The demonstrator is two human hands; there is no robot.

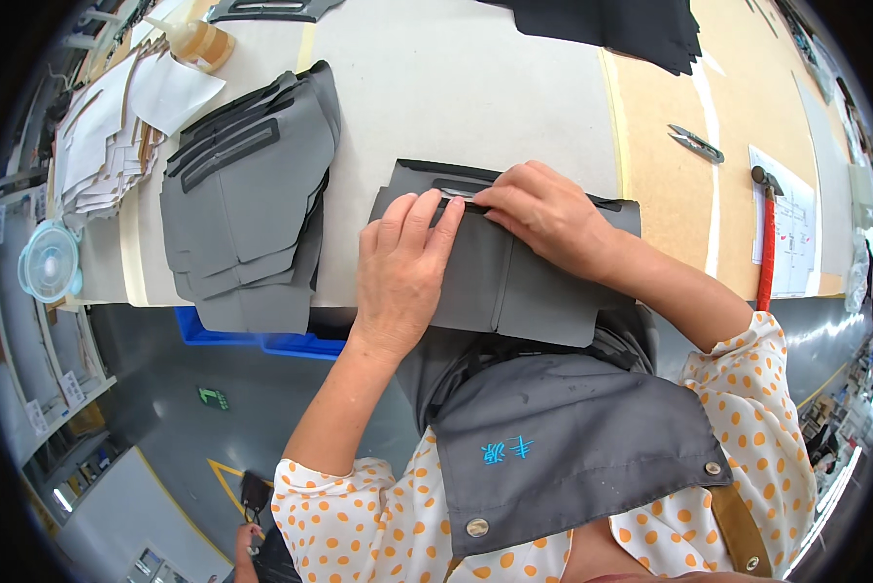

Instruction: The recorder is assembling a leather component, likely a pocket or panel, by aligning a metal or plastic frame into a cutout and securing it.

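Note:
A grey fabric panel (466, 282) with a black top strip and a narrow slot (456, 188) lies on the table's near edge, in front of me. Across its left part rests my left hand (400, 257), fingers stretched out and fingertips beside the slot. My right hand (548, 219) is closed in a pinch, thumb and forefinger on the black edging at the slot's right end. Both hands' fingertips partly hide the slot. Left of them sits a stack of similar grey panels (242, 194), some with black slot frames.
Far left are a glue bottle (198, 45), white paper pieces (116, 126) and a small fan (50, 260). On the right lie thread snips (696, 143), a red-handled hammer (768, 233) and a drawing sheet (794, 233). Black pieces (611, 24) lie at the back; a blue bin (261, 335) is below.

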